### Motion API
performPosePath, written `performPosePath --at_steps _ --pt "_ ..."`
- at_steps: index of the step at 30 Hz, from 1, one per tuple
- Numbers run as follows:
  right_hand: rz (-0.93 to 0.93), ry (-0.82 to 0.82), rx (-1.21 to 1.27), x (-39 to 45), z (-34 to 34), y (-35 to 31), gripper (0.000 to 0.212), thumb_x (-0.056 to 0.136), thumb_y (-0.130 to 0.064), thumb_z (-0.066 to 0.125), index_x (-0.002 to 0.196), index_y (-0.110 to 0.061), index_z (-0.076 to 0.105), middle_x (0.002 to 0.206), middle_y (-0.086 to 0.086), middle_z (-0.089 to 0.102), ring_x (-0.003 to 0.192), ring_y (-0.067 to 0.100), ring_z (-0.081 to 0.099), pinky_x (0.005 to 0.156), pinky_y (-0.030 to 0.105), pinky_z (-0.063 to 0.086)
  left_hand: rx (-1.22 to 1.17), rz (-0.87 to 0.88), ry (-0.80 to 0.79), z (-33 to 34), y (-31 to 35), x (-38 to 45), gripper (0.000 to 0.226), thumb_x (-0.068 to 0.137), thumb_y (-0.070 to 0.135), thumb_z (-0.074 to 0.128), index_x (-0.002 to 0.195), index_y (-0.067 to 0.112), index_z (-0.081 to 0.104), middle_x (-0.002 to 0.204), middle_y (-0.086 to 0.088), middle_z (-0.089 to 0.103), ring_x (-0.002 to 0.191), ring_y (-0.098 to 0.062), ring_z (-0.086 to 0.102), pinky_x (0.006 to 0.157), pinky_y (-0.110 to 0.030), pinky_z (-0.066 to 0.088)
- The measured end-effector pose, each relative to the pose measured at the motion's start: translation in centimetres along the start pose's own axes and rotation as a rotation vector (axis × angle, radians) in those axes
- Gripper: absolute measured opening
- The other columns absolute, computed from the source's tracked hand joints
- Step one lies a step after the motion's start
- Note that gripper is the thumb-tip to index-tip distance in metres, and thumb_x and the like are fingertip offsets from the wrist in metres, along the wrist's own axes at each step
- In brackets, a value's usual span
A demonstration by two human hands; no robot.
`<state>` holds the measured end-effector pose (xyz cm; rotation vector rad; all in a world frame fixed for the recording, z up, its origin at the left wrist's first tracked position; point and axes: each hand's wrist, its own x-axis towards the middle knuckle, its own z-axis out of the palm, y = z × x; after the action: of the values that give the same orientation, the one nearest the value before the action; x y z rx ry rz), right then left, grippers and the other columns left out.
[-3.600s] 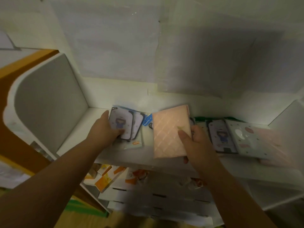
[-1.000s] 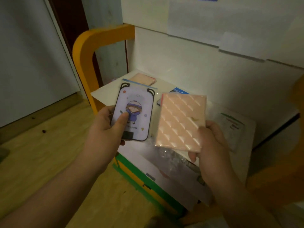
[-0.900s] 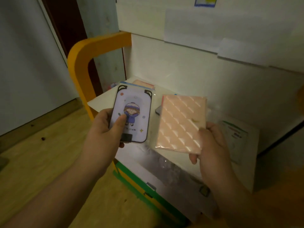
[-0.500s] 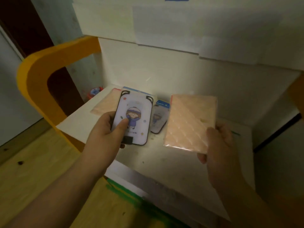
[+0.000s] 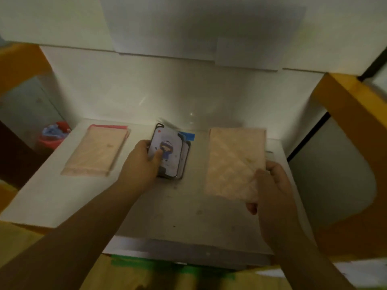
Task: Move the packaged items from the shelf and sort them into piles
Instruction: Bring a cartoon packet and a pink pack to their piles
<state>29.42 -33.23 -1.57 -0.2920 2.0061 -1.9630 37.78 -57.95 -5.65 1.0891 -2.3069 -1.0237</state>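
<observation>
My left hand (image 5: 142, 162) grips a packaged card with a cartoon girl in blue (image 5: 168, 152), thumb on its face, held low over a small pile of like packages (image 5: 185, 155) at the middle of the white shelf top (image 5: 167, 212). My right hand (image 5: 272, 185) pinches the lower right corner of a pink quilted packet (image 5: 234, 162) above the right part of the surface. A pile of the same pink packets (image 5: 96, 151) lies flat at the left.
Yellow-edged side panels (image 5: 354, 114) flank the surface on both sides. A white back wall (image 5: 167, 84) closes the rear. A red and blue object (image 5: 55, 135) sits low beyond the left rear corner. A green strip (image 5: 167, 266) runs below the front edge.
I have stepped closer, so the surface now lies straight below. My left hand has brought the cartoon card down onto the middle pile; my right hand has carried the pink packet out to the right.
</observation>
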Motion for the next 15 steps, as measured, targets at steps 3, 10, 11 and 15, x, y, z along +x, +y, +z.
performPosePath --at_steps 3,10,11,15 --pt "0.009 0.049 -0.013 -1.1 0.9 0.3 0.016 0.103 -0.016 0.042 0.105 -0.012 0.057 0.080 0.006 0.057 0.048 0.007 0.048 0.038 0.021 0.037 0.012 0.009 -0.072 0.6 -1.1 1.0 0.040 0.097 0.039 0.051 0.126 0.010 0.051 0.105 -0.001 0.059 0.092 -0.020 0.059 0.075 -0.032 0.045" --pt "0.015 0.158 -0.034 -3.4 2.7 0.8 0.014 0.102 -0.018 0.045 0.102 -0.017 0.059 0.078 0.008 0.058 0.052 0.012 0.050 0.039 0.024 0.039 0.156 0.007 -0.153 0.6 -2.2 1.7 0.038 0.087 0.047 0.053 0.109 0.016 0.056 0.105 -0.006 0.056 0.089 -0.022 0.059 0.080 -0.043 0.056" --pt "0.016 0.173 -0.028 -3.7 3.1 0.9 0.015 0.102 -0.018 0.045 0.102 -0.019 0.060 0.077 0.006 0.059 0.053 0.013 0.051 0.039 0.024 0.040 0.172 0.003 -0.174 0.3 -1.9 1.6 0.038 0.087 0.045 0.056 0.109 0.014 0.057 0.106 -0.006 0.052 0.091 -0.022 0.056 0.084 -0.041 0.053" --pt "0.031 0.207 0.024 -4.6 4.8 1.0 0.017 0.102 -0.017 0.045 0.101 -0.022 0.062 0.068 -0.002 0.061 0.049 0.009 0.051 0.038 0.024 0.039 0.259 0.040 -0.330 -0.9 -2.1 1.5 0.040 0.088 0.040 0.061 0.119 0.016 0.056 0.112 -0.010 0.044 0.104 -0.027 0.049 0.094 -0.036 0.042"
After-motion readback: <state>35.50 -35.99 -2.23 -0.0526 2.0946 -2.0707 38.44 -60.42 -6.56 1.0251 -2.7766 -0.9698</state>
